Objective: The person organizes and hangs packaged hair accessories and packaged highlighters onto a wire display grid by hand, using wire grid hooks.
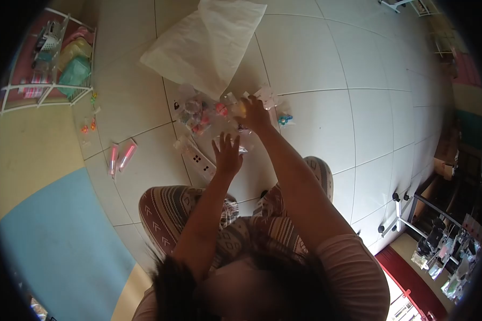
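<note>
I sit on a tiled floor with patterned trousers, both arms stretched forward. My left hand [228,155] hovers with fingers spread over a clear plastic packet [235,143]. My right hand [254,113] reaches farther out into a pile of small clear packets holding colourful items [198,115]; its fingers seem closed around something yellow [240,108], though the grip is hard to make out. A small teal item [285,119] lies just right of that hand.
A large white plastic bag [209,43] lies beyond the pile. A white strip with black dots [198,158] and two pink tubes [120,157] lie at left. A wire rack [51,56] with goods stands far left; a display stand [439,235] at right.
</note>
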Action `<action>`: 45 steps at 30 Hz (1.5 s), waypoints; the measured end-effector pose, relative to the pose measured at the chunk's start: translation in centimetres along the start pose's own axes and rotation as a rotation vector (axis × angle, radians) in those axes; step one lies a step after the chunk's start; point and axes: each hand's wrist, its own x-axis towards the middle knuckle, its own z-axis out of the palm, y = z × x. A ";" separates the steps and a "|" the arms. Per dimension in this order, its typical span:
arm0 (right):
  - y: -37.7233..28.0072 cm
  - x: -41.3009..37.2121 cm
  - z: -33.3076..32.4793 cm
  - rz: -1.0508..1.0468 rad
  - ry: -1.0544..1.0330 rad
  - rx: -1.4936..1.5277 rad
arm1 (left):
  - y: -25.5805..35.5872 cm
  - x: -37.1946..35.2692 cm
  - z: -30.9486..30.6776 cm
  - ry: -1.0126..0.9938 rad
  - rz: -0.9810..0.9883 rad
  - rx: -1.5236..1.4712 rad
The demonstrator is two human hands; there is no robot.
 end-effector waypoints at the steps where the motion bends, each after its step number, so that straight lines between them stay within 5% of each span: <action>1: -0.1 0.3 0.6 -0.057 -0.068 -0.052 | 0.0 -0.1 0.9 -0.037 0.063 0.001; 4: -1.1 -0.5 0.7 -0.006 -0.206 -0.221 | 0.7 -0.2 1.3 -0.148 0.236 -0.033; 13: 0.9 -1.7 2.3 -0.021 -0.201 -0.268 | -1.8 -2.1 3.1 -0.111 0.176 -0.218; 16: 0.7 -1.6 1.4 -0.006 -0.244 -0.114 | -1.2 -1.4 2.1 -0.319 0.053 -0.252; 20: 0.9 -1.3 -0.2 -0.066 -0.239 0.106 | -2.2 -1.0 6.1 -0.251 -0.166 -0.504; 23: 3.0 1.1 0.3 -0.034 0.093 0.211 | -2.9 -0.2 6.8 -0.208 -0.230 -0.668; 26: 3.3 3.7 -3.1 0.201 0.416 -0.078 | -2.6 0.5 5.8 -0.191 -0.304 -0.706; 30: 4.8 4.6 -3.9 0.246 0.018 -0.260 | -1.7 1.1 5.5 -0.062 -0.384 -0.739; 36: 8.4 5.9 -3.0 0.126 -0.112 -0.273 | -1.9 1.3 4.4 -0.080 -0.351 -0.615; 40: 9.6 6.2 -7.1 0.328 -0.109 0.399 | -2.7 2.0 1.8 -0.324 -0.464 -0.794; 45: 5.1 2.8 -14.2 0.456 -0.236 1.513 | -3.9 1.7 -2.9 -0.108 -0.399 -0.811</action>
